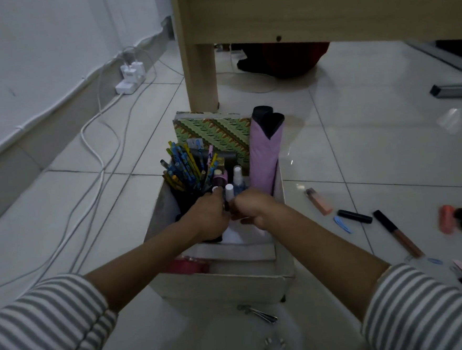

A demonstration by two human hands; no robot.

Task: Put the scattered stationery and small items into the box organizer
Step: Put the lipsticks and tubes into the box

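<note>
Floor (359, 144): L hand (208, 217), R hand (251, 209) in box organizer (224, 287), by bottles (238, 179).

Both hands are down inside the middle compartment of the white box organizer (226, 284) on the tiled floor. The left hand (209, 218) pinches a small white-capped bottle (229, 192); the right hand (250, 207) is just beside it, fingers curled, whatever it holds hidden. The back of the box carries patterned pencils (183, 170), a green patterned notebook (219, 134) and an upright lilac sleeve (265, 156), with a pink tape roll (187, 265) in the front compartment. Loose on the tiles to the right are a peach stick (319, 201), a black tube (354, 216), a blue hair clip (342, 224) and a lip-gloss tube (398, 234); metal hairpins (258, 313) lie before the box.
</note>
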